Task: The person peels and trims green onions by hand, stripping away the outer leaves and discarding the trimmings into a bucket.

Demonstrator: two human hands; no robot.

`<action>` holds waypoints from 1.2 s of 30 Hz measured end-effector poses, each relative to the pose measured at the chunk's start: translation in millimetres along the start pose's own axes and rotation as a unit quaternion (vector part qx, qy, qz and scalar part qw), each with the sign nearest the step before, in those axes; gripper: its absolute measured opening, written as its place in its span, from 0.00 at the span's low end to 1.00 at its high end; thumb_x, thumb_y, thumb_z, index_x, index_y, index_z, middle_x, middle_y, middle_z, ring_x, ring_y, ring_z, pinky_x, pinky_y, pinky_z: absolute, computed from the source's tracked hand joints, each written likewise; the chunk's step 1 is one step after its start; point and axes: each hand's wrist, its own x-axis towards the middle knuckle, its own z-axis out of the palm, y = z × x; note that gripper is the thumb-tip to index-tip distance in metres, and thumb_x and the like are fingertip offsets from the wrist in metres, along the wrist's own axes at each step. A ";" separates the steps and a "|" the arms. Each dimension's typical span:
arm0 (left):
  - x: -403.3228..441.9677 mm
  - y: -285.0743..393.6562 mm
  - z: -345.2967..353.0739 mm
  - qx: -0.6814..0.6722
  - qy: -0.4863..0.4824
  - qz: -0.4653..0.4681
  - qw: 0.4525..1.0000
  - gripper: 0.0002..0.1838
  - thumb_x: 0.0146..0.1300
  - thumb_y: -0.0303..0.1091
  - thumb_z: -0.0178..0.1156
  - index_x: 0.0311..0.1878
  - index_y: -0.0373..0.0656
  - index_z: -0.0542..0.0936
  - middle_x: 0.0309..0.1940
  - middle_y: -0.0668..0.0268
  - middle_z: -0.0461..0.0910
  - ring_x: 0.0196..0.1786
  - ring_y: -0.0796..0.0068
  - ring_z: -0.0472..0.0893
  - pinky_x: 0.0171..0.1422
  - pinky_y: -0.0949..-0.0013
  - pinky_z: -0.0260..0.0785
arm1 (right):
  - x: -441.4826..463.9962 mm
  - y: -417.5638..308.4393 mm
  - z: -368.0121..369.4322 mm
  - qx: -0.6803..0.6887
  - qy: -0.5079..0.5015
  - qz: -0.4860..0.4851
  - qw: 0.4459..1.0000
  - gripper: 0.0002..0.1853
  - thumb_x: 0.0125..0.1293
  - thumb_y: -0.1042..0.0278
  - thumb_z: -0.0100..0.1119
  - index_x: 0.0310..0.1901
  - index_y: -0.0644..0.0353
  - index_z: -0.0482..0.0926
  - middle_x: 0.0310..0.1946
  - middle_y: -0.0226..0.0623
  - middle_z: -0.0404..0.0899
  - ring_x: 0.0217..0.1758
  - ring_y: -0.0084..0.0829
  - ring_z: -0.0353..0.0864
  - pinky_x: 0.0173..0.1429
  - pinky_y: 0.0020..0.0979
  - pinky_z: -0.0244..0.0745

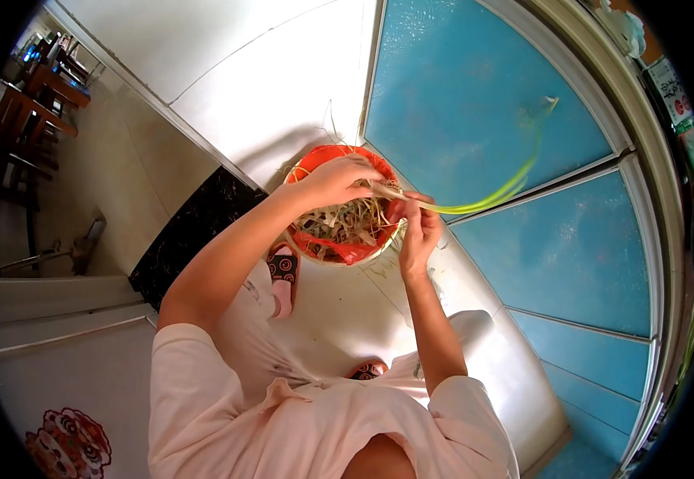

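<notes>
A long scallion [478,207], pale at one end with green leaves curving up to the right, stretches across the bin's right side. My right hand [417,233] grips its pale stem between thumb and fingers. At the pale root end, my left hand [340,179] has its fingers closed, slightly blurred; the exact pinch point is partly hidden. Below both hands stands a round bin [350,254] lined with a red plastic bag [324,153]. Dry, brownish peelings and stringy scraps [345,222] fill it.
Blue cabinet doors [490,88] rise on the right, with a counter edge above them. A black threshold strip [195,227] lies to the left on the floor, near a white sliding door. Wooden chairs [23,128] stand in the far-left room. My slippered foot [283,275] is beside the bin.
</notes>
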 end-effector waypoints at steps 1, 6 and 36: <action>-3.0 -0.9 -0.2 0.013 -0.022 -0.029 0.999 0.13 0.59 0.31 0.59 0.46 0.39 0.78 0.42 0.59 0.79 0.49 0.60 0.75 0.52 0.60 0.67 | 0.6 -2.9 1.1 0.003 0.013 0.006 1.000 0.09 0.70 0.69 0.49 0.43 0.65 0.75 0.24 0.31 0.75 0.24 0.19 0.72 0.30 0.21 0.69; -4.9 -13.2 -0.1 0.033 -0.016 -0.021 0.999 0.10 0.60 0.31 0.57 0.42 0.37 0.75 0.38 0.59 0.77 0.46 0.60 0.75 0.51 0.61 0.66 | 3.2 -23.0 -18.5 -0.187 -0.044 0.129 0.973 0.11 0.70 0.68 0.48 0.41 0.67 0.77 0.30 0.35 0.79 0.28 0.19 0.76 0.32 0.22 0.71; -8.5 -24.8 35.4 0.118 0.233 -0.338 0.904 0.15 0.69 0.39 0.48 0.32 0.37 0.75 0.19 0.59 0.72 0.25 0.73 0.72 0.32 0.65 0.65 | 6.4 3.4 19.2 -0.700 -0.231 -0.179 0.652 0.07 0.63 0.65 0.52 0.30 0.57 0.72 0.16 0.37 0.77 0.20 0.37 0.80 0.23 0.36 0.74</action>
